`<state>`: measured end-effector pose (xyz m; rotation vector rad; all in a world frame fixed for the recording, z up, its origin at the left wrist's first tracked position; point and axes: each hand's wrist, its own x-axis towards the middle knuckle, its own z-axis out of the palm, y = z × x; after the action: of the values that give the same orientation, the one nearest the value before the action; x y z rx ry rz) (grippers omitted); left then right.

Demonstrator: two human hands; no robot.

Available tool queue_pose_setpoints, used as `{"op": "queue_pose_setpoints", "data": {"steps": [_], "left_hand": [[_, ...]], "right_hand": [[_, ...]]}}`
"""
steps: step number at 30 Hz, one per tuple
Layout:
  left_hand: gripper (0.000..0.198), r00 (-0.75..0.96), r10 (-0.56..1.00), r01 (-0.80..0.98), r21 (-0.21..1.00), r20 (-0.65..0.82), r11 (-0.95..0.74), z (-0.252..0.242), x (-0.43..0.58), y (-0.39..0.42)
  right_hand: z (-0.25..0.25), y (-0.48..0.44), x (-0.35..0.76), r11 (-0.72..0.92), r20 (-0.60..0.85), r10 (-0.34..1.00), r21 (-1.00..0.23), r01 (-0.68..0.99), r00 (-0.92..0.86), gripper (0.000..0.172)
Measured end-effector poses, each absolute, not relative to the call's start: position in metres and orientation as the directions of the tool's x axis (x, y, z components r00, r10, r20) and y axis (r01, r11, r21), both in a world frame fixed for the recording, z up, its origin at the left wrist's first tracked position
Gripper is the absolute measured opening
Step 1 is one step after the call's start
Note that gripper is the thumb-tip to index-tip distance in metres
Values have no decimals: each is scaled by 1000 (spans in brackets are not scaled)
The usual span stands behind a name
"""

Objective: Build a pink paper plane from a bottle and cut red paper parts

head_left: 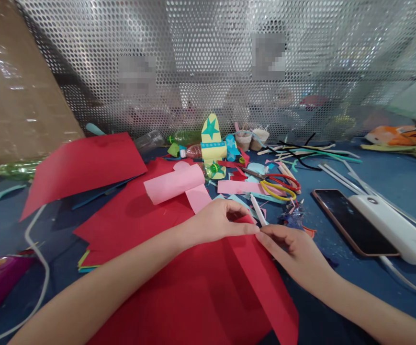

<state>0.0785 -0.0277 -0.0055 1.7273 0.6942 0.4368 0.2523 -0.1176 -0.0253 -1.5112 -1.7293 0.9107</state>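
Observation:
A large red paper sheet [200, 287] lies on the blue table [390, 177] right in front of me, its right part folded over. My left hand [217, 221] pinches the sheet's far corner with thumb and fingers closed. Touching that same corner, my right hand [294, 251] is closed too and holds a white pen-like stick [258, 216] that points away from me. A rolled pink paper tube [174, 184] rests just beyond my left hand on more red paper.
Another red sheet [82, 165] lies back left. Scissors with red and yellow handles [277, 186], a paper-and-bottle aeroplane [211, 143], cups, straws and scraps crowd the back. A phone [351, 220] and white power bank [394, 227] lie right. A perforated metal screen stands behind.

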Motion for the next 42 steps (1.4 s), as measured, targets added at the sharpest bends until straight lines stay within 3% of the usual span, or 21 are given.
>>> {"op": "queue_pose_setpoints", "data": {"steps": [15,23,28,42], "left_hand": [[8,522,847,198,980,-97,-9,28,57,-7],[18,445,895,194,980,-41,-52,31,37,14],[22,475,877,195,981,-71,-26,25,35,19],[19,461,885,139,990,-66,1,18,34,27]], "right_hand": [[-16,-119,254,78,48,996,-834,547,-68,27],[-18,-118,255,102,54,993,-838,536,-105,24],[-21,-118,256,40,-26,992,-864,503,-122,28],[-20,-122,255,166,15,973,-735,658,-228,34]]}}
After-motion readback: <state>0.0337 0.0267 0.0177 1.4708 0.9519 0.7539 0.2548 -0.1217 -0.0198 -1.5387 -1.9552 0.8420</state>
